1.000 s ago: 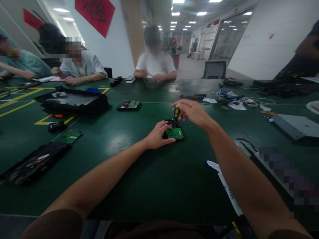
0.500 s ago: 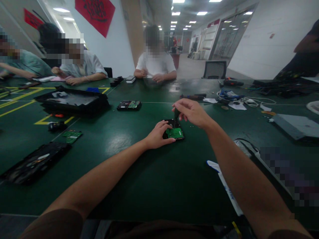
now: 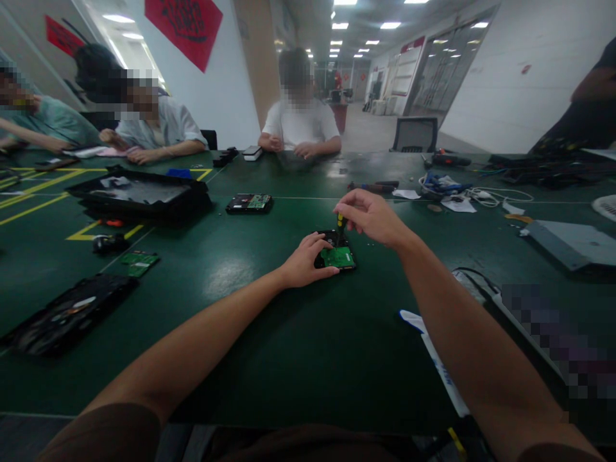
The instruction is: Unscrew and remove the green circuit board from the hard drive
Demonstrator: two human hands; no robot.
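A hard drive lies on the green tabletop in front of me, its green circuit board facing up. My left hand grips it from the left, with the thumb along the near edge and the fingers over the top. Above it, my right hand pinches a screwdriver with a black and yellow handle. The screwdriver stands nearly upright, its shaft pointing down at the drive near the board's far edge. Exactly where the tip touches is too small to tell.
Another hard drive lies farther back. To the left are black trays, a loose circuit board and a black casing. On the right sit cables and a grey metal box. A person sits opposite.
My right hand has shifted slightly at the screwdriver, and the handle's yellow part now shows below the fingers. My left hand and the hard drive have stayed in place.
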